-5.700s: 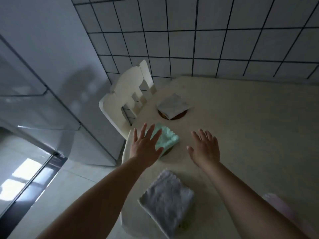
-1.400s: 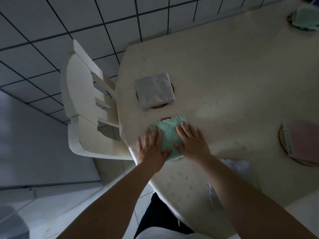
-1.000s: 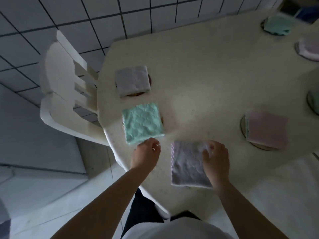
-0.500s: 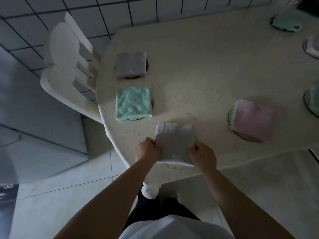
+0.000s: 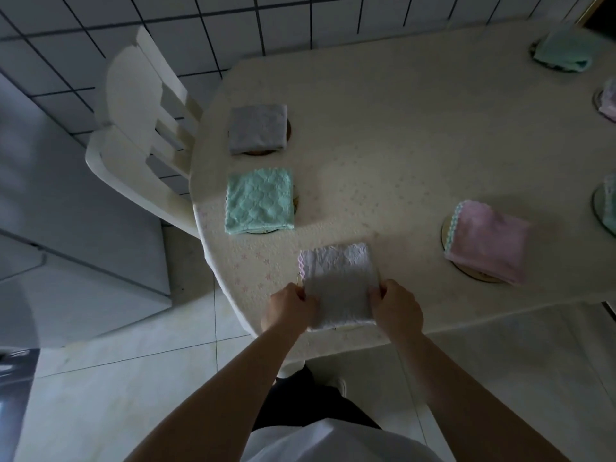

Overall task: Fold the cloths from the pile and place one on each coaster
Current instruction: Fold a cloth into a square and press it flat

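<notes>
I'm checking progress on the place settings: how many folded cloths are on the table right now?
7: grey and green by the chair, white one in both hands, pink, and three at the right edge: green, partly cut-off. More may lie outside view.

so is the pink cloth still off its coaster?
No: the pink cloth lies folded on a coaster, whose rim shows at its left edge.

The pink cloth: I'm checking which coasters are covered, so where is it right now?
In the head view the pink cloth lies folded on a coaster at the table's near right, to the right of the white cloth both hands hold.
</notes>
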